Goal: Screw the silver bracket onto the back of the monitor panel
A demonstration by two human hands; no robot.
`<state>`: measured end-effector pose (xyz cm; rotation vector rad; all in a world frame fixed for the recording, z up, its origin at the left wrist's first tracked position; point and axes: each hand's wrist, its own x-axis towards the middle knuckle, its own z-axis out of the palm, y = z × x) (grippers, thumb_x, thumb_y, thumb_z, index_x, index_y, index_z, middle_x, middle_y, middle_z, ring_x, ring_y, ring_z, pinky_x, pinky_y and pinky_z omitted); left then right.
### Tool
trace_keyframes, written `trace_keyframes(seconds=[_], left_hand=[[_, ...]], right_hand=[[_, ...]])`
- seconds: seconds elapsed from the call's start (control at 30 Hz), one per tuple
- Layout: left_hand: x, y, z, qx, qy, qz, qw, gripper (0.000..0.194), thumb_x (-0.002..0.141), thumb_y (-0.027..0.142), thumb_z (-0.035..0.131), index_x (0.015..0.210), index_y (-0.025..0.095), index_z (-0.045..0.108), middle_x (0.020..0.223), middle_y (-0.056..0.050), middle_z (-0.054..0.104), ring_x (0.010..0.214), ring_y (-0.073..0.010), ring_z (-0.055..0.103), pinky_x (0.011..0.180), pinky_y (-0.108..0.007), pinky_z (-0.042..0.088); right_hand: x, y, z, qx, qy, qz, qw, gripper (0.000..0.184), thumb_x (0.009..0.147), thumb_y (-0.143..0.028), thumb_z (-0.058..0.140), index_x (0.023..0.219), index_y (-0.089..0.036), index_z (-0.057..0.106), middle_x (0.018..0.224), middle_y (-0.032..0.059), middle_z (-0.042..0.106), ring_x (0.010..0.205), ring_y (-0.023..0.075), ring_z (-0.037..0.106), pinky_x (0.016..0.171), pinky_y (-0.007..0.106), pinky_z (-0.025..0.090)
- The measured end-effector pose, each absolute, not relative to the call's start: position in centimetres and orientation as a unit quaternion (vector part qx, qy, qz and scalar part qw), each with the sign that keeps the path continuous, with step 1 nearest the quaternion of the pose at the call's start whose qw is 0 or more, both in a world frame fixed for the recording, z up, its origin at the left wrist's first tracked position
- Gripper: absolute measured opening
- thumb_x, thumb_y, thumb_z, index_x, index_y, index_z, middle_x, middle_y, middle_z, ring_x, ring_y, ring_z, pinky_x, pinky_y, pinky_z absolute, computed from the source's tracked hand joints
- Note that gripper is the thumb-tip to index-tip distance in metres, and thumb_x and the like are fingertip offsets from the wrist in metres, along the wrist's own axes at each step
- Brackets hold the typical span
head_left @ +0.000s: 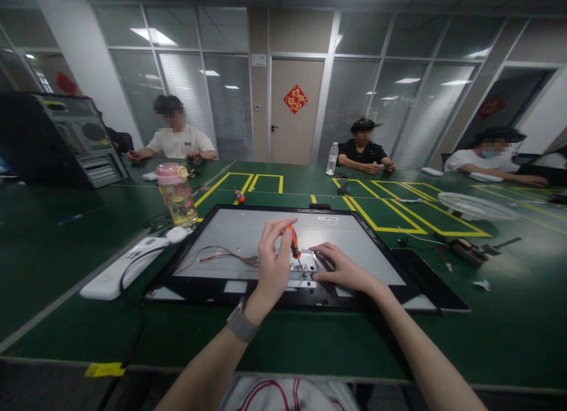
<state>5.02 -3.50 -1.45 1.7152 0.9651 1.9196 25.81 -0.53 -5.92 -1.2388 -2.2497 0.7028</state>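
A screwdriver (294, 243) with an orange and black handle stands tilted, its tip down on a metal bracket (305, 283). My left hand (273, 257) is closed on its handle from the left. To the right, my right hand (339, 264) rests with fingers spread at the bracket's edge. The bracket lies on the grey back of a flat display panel (230, 228) with a black frame. Thin coloured wires (221, 254) run across the panel to the left of my left hand. Whatever sits under the screwdriver's tip is too small to make out.
Left of the panel are a white power bank-like case (126, 268) and a pink-lidded bottle (177, 195). A second screwdriver (239, 195) lies beyond it. A black computer case (66, 139), a white ring (473, 205) and a water bottle (332, 159) stand around. Several people sit opposite.
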Motion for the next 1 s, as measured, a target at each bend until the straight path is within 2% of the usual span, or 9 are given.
trace_keyframes(seconds=[0.13,0.33,0.47,0.57,0.7,0.77,0.87,0.93,1.0], left_hand=[[5.14,-3.44,-1.61,0.61,0.348,0.685,0.194,0.019,0.089,0.029,0.059,0.1,0.021,0.072,0.092,-0.004,0.055,0.083,-0.014,0.058,0.079,-0.027,0.049],[5.05,-3.39,-1.64,0.602,0.33,0.677,0.265,0.028,0.097,0.026,0.042,0.111,0.019,0.066,0.101,-0.007,0.067,0.094,-0.0164,0.063,0.086,-0.029,0.049],[5.16,-3.49,-1.67,0.585,0.324,0.679,0.304,0.03,0.098,0.028,0.04,0.114,0.018,0.064,0.1,-0.008,0.07,0.094,-0.0172,0.066,0.086,-0.03,0.05],[5.21,-3.46,-1.66,0.595,0.321,0.68,0.284,0.026,0.095,0.029,0.048,0.111,0.02,0.066,0.099,-0.007,0.068,0.092,-0.0169,0.064,0.086,-0.03,0.05],[5.04,-3.31,-1.63,0.61,0.346,0.684,0.202,0.015,0.086,0.029,0.063,0.094,0.022,0.074,0.089,-0.004,0.057,0.083,-0.0152,0.057,0.081,-0.028,0.048],[4.89,-3.27,-1.66,0.607,0.353,0.685,0.195,0.02,0.09,0.029,0.057,0.096,0.023,0.074,0.094,-0.004,0.055,0.088,-0.016,0.057,0.083,-0.029,0.048],[4.75,-3.28,-1.72,0.619,0.331,0.674,0.229,0.032,0.096,0.024,0.042,0.11,0.023,0.07,0.109,-0.007,0.059,0.103,-0.0182,0.058,0.09,-0.031,0.047],[4.78,-3.35,-1.7,0.624,0.321,0.666,0.254,0.034,0.096,0.022,0.04,0.117,0.022,0.067,0.108,-0.007,0.062,0.101,-0.0179,0.059,0.089,-0.031,0.048],[4.91,-3.44,-1.64,0.625,0.328,0.66,0.257,0.03,0.095,0.023,0.045,0.115,0.021,0.067,0.098,-0.005,0.062,0.091,-0.0161,0.06,0.083,-0.029,0.049]], right_hand=[[25.88,-0.42,-6.09,-0.452,-0.822,0.253,0.237,0.059,0.077,-0.043,0.074,0.13,-0.025,0.054,0.127,0.0088,0.05,0.12,0.0285,0.047,0.106,0.043,0.038],[26.0,-0.3,-6.31,-0.451,-0.822,0.252,0.24,0.06,0.077,-0.042,0.074,0.13,-0.024,0.054,0.126,0.0093,0.05,0.119,0.0281,0.048,0.106,0.043,0.038],[25.92,-0.37,-6.18,-0.45,-0.823,0.249,0.24,0.059,0.077,-0.041,0.074,0.13,-0.024,0.054,0.127,0.009,0.05,0.12,0.0285,0.047,0.106,0.044,0.038],[25.84,-0.43,-6.06,-0.451,-0.822,0.252,0.238,0.06,0.077,-0.041,0.074,0.13,-0.024,0.054,0.126,0.0093,0.05,0.12,0.0283,0.048,0.106,0.043,0.038],[25.77,-0.53,-5.93,-0.453,-0.822,0.252,0.238,0.06,0.077,-0.041,0.074,0.13,-0.023,0.054,0.125,0.0096,0.051,0.119,0.0284,0.048,0.106,0.043,0.038],[25.79,-0.56,-5.94,-0.455,-0.821,0.252,0.236,0.06,0.077,-0.042,0.074,0.13,-0.023,0.054,0.125,0.0095,0.05,0.119,0.0284,0.048,0.105,0.043,0.039],[25.86,-0.5,-6.08,-0.455,-0.821,0.252,0.237,0.06,0.077,-0.042,0.074,0.13,-0.024,0.054,0.125,0.0092,0.05,0.119,0.0283,0.048,0.106,0.043,0.039],[25.91,-0.43,-6.17,-0.451,-0.823,0.251,0.238,0.06,0.077,-0.041,0.074,0.13,-0.023,0.053,0.126,0.0093,0.05,0.12,0.028,0.048,0.106,0.042,0.038],[25.93,-0.39,-6.19,-0.451,-0.822,0.254,0.238,0.06,0.077,-0.041,0.074,0.131,-0.023,0.053,0.126,0.0094,0.049,0.12,0.0277,0.047,0.106,0.042,0.038]])
